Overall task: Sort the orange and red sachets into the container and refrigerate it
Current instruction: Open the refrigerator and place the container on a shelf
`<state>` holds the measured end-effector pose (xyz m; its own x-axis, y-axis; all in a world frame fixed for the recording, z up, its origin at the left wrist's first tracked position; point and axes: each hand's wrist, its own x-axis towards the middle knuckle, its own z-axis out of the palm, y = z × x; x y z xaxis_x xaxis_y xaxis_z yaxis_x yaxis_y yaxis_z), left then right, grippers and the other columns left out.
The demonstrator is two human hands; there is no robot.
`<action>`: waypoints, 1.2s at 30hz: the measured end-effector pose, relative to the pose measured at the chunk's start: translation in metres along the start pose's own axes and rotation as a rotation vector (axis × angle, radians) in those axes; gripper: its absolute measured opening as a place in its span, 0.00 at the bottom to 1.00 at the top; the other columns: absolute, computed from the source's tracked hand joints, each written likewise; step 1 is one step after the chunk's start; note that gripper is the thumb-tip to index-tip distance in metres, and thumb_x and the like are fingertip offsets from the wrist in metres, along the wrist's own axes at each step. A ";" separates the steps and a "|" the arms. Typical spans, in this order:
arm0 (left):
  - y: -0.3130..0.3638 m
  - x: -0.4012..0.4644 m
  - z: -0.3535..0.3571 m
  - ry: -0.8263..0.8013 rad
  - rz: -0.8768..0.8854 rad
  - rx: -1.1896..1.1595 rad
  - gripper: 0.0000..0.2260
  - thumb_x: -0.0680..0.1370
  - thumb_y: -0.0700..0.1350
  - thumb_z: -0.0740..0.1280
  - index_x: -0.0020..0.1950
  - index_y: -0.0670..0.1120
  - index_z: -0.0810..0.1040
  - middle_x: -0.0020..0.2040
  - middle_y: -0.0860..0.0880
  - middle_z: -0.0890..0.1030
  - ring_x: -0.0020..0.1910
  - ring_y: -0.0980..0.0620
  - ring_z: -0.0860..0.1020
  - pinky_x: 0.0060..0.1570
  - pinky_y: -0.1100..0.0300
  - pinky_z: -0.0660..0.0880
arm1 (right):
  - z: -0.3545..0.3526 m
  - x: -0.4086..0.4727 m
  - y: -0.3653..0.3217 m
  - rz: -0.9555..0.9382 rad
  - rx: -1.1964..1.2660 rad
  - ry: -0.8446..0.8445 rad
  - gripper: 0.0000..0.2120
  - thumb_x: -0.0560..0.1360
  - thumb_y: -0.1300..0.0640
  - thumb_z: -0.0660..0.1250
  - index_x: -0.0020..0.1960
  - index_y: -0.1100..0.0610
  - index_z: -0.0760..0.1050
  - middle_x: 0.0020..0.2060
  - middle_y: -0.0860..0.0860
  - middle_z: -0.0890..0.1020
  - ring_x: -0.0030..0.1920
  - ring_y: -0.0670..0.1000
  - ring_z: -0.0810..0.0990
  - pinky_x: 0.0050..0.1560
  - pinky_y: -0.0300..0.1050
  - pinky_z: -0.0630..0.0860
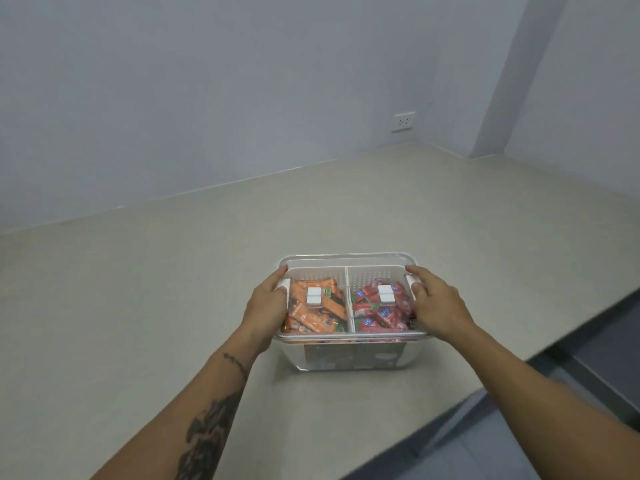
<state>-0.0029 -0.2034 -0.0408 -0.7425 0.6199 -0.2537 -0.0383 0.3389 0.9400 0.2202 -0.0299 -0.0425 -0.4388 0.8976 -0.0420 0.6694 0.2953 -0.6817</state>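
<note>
Here the container (349, 348), sorted and lidded, sat near the worktop's (138, 289) right edge, left hand (266, 306) and right hand (434, 306) gripping its side handles; an uneven lift could tip it.

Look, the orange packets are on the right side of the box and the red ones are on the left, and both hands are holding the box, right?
Not quite. The head view shows the orange sachets in the left compartment and the red sachets in the right one. The rest holds: the left hand and right hand each grip a side of the container.
</note>
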 end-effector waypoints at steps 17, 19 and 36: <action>0.019 -0.184 0.271 -0.859 0.254 0.138 0.19 0.80 0.41 0.57 0.63 0.62 0.76 0.57 0.53 0.80 0.48 0.53 0.82 0.49 0.51 0.82 | -0.179 -0.316 0.186 0.677 -0.094 0.710 0.15 0.82 0.57 0.58 0.63 0.45 0.77 0.52 0.52 0.84 0.39 0.45 0.77 0.34 0.36 0.70; 0.016 -0.227 0.311 -0.958 0.259 0.148 0.20 0.78 0.40 0.58 0.59 0.62 0.78 0.56 0.51 0.82 0.46 0.53 0.84 0.49 0.50 0.82 | -0.198 -0.363 0.215 0.738 -0.092 0.795 0.14 0.81 0.58 0.59 0.60 0.43 0.78 0.52 0.50 0.84 0.45 0.51 0.80 0.42 0.45 0.76; -0.005 -0.419 0.588 -1.074 0.210 0.349 0.18 0.79 0.39 0.58 0.59 0.60 0.76 0.51 0.48 0.84 0.42 0.49 0.85 0.44 0.50 0.83 | -0.339 -0.459 0.493 0.880 0.124 0.859 0.19 0.76 0.64 0.60 0.57 0.44 0.79 0.55 0.55 0.83 0.52 0.59 0.81 0.55 0.49 0.77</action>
<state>0.7013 -0.0489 -0.0731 0.2477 0.9145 -0.3200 0.3305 0.2307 0.9152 0.9548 -0.1851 -0.1115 0.6988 0.7127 -0.0602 0.4556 -0.5085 -0.7307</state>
